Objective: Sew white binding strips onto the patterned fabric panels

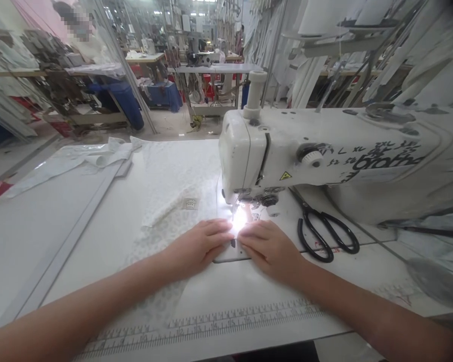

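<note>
My left hand (198,246) lies flat, fingers stretched out, on a strip of pale patterned fabric (162,216) just left of the needle. Across from it my right hand (270,246) rests flat too, fingertips at the lit presser foot (241,213) of a white sewing machine (324,156). Both hands press the fabric down on the table. A small woven label (190,203) sits on the fabric behind my left hand. The bright machine lamp washes out the needle area.
Black scissors (324,234) lie right of my right hand under the machine arm. A printed ruler (211,324) runs along the table's front edge. More white cloth (98,156) is piled at the far left. Other workstations and a person stand in the background.
</note>
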Motion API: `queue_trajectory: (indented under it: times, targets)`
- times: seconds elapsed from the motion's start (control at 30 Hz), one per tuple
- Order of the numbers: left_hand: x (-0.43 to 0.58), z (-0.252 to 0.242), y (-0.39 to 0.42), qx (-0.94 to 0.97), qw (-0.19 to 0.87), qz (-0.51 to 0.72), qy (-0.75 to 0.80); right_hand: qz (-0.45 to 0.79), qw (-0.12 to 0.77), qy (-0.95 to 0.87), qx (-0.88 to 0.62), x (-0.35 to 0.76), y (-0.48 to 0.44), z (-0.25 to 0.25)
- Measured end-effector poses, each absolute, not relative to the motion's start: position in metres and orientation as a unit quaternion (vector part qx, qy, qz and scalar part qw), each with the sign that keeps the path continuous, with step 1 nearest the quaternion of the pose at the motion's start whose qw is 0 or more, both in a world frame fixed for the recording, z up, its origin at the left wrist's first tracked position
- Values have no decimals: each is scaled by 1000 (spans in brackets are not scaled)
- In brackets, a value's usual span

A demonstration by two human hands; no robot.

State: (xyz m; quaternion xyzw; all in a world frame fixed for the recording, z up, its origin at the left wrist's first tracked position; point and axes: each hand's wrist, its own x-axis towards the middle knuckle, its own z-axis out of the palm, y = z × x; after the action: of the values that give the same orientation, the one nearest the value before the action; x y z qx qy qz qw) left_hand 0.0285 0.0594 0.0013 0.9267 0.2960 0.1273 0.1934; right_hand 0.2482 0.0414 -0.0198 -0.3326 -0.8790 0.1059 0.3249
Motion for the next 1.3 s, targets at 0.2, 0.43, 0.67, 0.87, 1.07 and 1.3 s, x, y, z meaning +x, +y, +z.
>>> queue_trajectory:
  times: [0.2, 0.43, 0.67, 0.87, 1.07, 1.3]
  targets:
    - [28, 5, 68, 926, 199, 134, 290, 95, 309, -879, -351, 248, 44, -20]
    - [25, 4, 89, 930, 187, 115, 295, 54, 235, -876, -418, 244, 52, -18]
    - [27, 4, 98, 926, 169, 134, 310, 59, 241, -874, -418, 245, 48, -16]
    - [26, 2, 100, 922, 178, 140, 313, 59, 266, -873, -405, 247, 48, -18]
    - [25, 4, 103, 923, 188, 139, 307, 73, 273, -863, -418, 248, 46, -16]
    - [23, 4, 101, 920, 197, 136, 309, 55, 272, -855, -437, 248, 45, -16]
